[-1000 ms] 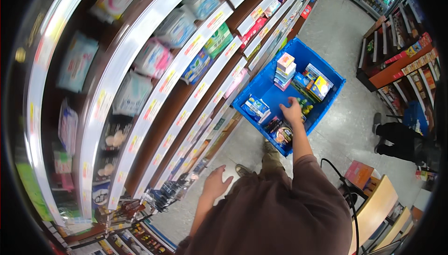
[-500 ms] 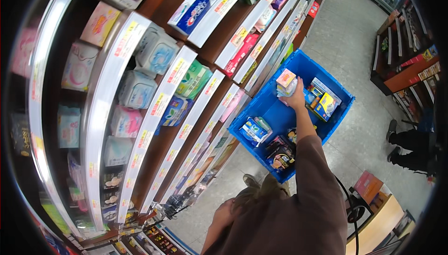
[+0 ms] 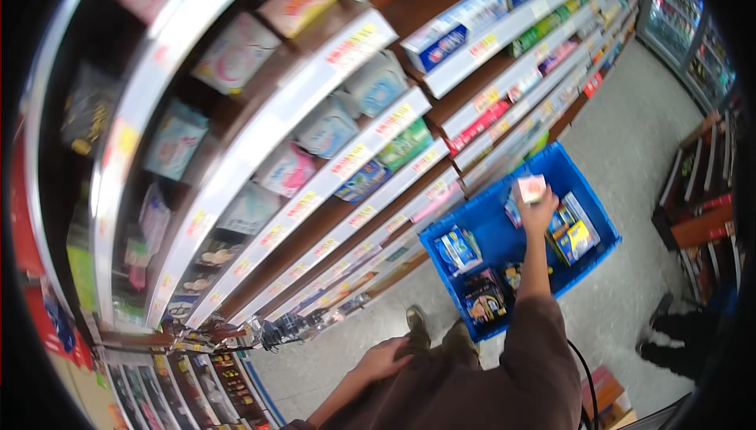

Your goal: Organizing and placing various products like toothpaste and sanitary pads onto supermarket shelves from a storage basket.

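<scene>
My right hand (image 3: 539,211) reaches over the blue plastic crate (image 3: 433,245), its fingers closed round a small pink and white box (image 3: 530,188). Part of that box is hidden behind the fingers. Inside the crate lie a blue and white wrapped pack (image 3: 457,250), dark packages (image 3: 484,296) and a yellow and blue box (image 3: 573,239). Low in the view, my left hand (image 3: 384,357) rests by my thigh with its fingers stretched out and nothing in them.
Along the left runs a tall shelf rack with white price rails (image 3: 315,194), stocked with wrapped packs and boxes. Refrigerated glass cases (image 3: 677,28) stand at the far right. Another person's dark-clothed legs (image 3: 681,339) are at the right, near a lower shelf unit (image 3: 701,217).
The view has turned, so shelves and crate sit further right and lower. My right hand still holds the pink box over the crate. My left hand's fingers show more fully by my thigh.
</scene>
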The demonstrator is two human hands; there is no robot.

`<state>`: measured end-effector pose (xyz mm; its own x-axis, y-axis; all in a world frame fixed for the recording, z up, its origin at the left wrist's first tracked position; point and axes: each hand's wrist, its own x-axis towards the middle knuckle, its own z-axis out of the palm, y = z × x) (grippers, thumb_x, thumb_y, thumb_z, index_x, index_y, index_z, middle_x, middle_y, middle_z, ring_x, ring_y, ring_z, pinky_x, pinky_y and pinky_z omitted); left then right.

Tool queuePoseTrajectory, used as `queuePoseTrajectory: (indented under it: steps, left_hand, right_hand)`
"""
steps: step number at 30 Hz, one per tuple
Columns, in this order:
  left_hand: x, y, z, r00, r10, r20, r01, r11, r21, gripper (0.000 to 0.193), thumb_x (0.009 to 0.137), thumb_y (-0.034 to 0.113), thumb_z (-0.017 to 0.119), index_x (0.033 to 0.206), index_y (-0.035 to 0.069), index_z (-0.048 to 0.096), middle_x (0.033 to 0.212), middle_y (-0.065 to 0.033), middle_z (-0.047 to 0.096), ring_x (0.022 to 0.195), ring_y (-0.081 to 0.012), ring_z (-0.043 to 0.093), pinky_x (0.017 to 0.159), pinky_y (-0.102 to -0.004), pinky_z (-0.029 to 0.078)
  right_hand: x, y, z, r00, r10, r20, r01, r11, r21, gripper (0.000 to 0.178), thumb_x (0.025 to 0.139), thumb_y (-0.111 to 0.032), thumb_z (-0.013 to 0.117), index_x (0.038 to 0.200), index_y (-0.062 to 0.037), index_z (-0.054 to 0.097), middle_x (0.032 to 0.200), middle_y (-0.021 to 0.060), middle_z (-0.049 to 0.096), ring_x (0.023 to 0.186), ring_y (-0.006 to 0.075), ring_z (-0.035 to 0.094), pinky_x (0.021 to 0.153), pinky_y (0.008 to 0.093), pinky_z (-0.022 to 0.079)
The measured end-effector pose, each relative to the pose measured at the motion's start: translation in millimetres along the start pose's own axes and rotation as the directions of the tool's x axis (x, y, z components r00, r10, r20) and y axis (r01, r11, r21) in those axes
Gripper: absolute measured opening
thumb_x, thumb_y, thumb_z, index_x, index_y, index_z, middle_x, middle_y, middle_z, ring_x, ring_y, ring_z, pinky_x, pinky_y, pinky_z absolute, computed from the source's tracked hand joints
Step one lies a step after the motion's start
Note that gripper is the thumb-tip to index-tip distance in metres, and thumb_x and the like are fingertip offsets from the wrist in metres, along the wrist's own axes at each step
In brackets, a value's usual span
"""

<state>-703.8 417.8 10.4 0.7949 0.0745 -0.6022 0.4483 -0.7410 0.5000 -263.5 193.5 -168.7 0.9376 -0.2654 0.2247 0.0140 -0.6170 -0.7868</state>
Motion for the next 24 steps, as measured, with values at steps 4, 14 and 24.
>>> queuePoseTrajectory:
  steps: [4, 14, 24]
  left_hand:
    - [13, 16, -30, 0.975, 0.067, -0.209, -0.134, 0.936, -0.325, 0.046, 0.089, 0.028, 0.067, 0.128, 0.007, 0.055, 0.111, -0.0117, 0.068, 0.098, -0.0251, 0.067, 0.087, -0.0355, 0.053]
    - [-17, -41, -45, 0.948, 0.249, -0.196, -0.275, 0.954, -0.118, 0.045, 0.089, 0.029, 0.066, 0.126, 0.006, 0.056, 0.109, -0.0139, 0.068, 0.095, -0.0255, 0.068, 0.083, -0.0377, 0.055]
    - [-70, -117, -46, 0.954, 0.087, -0.288, -0.136, 0.978, -0.156, 0.056, 0.088, 0.039, 0.067, 0.131, 0.006, 0.055, 0.117, -0.0152, 0.067, 0.102, -0.0293, 0.066, 0.087, -0.0389, 0.053]
  right_hand:
    - [-88, -40, -32, 0.936, 0.083, 0.341, -0.326, 0.564, 0.759, 0.082, 0.072, -0.011, 0.084, 0.137, -0.0021, 0.036, 0.130, 0.0148, 0.044, 0.118, 0.0263, 0.054, 0.097, 0.0376, 0.048]
    - [-26, -359, -140, 0.864, -0.487, -0.128, 0.242, 0.178, 0.954, 0.093, 0.077, -0.014, 0.076, 0.149, 0.0011, 0.020, 0.143, 0.0165, 0.041, 0.133, 0.0284, 0.043, 0.111, 0.0427, 0.036]
    - [49, -507, -105, 0.863, -0.433, -0.261, 0.443, 0.399, 0.803, 0.088, 0.067, -0.030, 0.089, 0.133, 0.0042, 0.042, 0.127, 0.0166, 0.055, 0.117, 0.0251, 0.054, 0.101, 0.0363, 0.042]
